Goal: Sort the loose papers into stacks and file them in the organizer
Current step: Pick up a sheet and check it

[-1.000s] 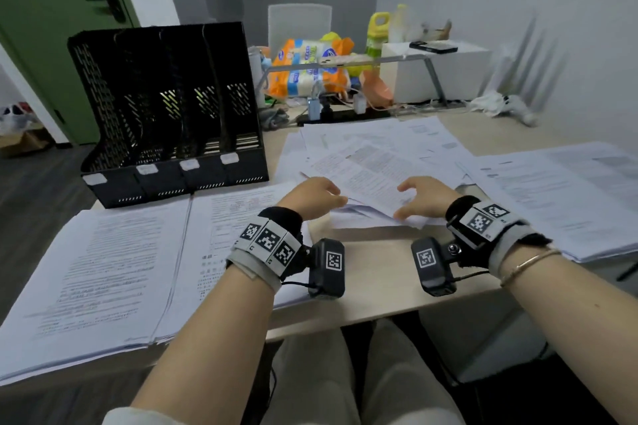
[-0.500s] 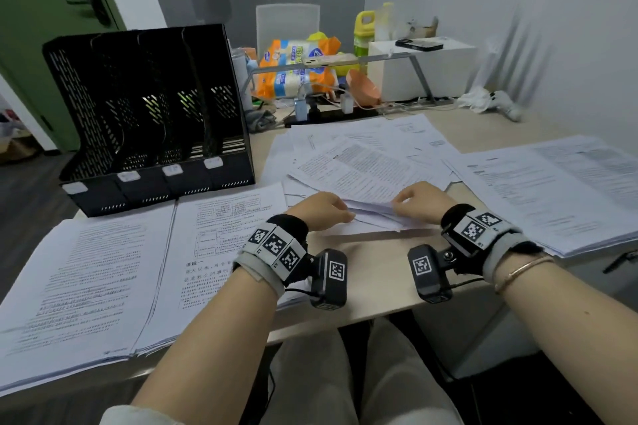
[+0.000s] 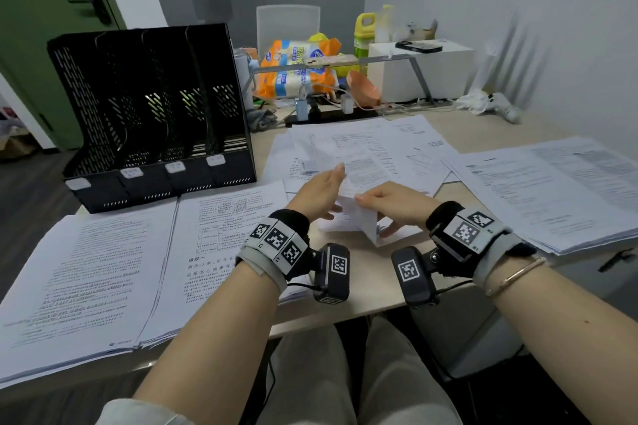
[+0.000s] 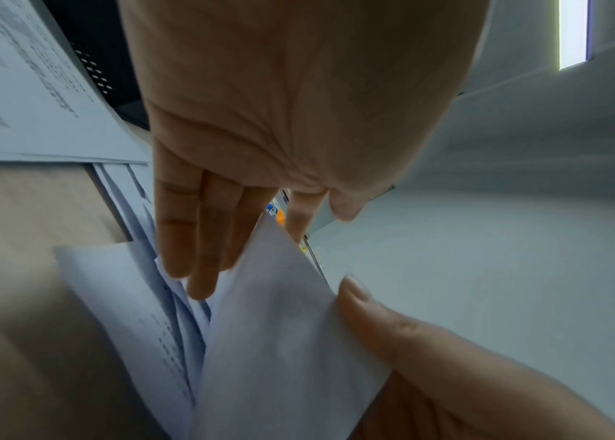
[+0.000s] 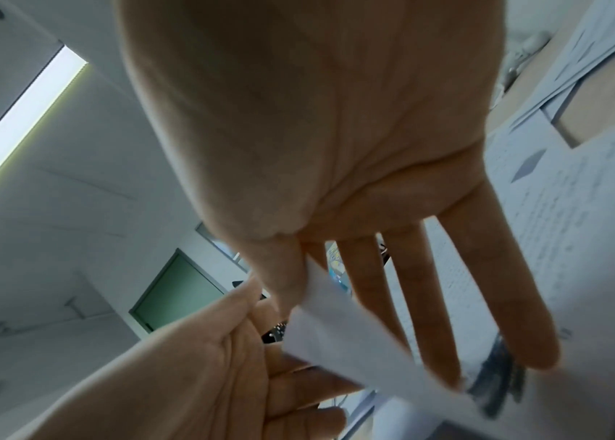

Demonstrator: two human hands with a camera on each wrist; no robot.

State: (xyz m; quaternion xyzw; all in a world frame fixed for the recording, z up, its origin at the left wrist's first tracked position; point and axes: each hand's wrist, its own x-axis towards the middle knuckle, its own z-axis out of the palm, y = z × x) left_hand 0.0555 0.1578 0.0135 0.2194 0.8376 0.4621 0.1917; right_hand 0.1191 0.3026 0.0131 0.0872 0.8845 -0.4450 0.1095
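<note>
- Change: a second ago both hands lay low on the near edge of the loose papers point(image 3: 373, 152) at the middle of the worktop point(image 3: 366, 272); now one sheet point(image 3: 357, 214) is raised off that pile and stands tilted between the hands.
- Right hand point(image 3: 393, 203): thumb and forefinger pinch the sheet's upper edge; the other fingers are straight, below the sheet.
- Left hand point(image 3: 321, 193): fingers straight and together, flat against the sheet's left side, gripping nothing.
- Judgement: a single sheet is being separated for sorting. Filing has not begun.
- Stacks: two sorted stacks point(image 3: 138, 262) lie side by side at left, another stack point(image 3: 552, 190) at right.
- Organizer point(image 3: 152, 114): black, perforated, four slots, upright at rear left; no paper is visible in it.
- Writing: pages carry dense print, too small to read; the left stack's heading appears Chinese. The organizer's four white labels look blank. Packaging point(image 3: 300, 69) behind shows blurred blue lettering.
</note>
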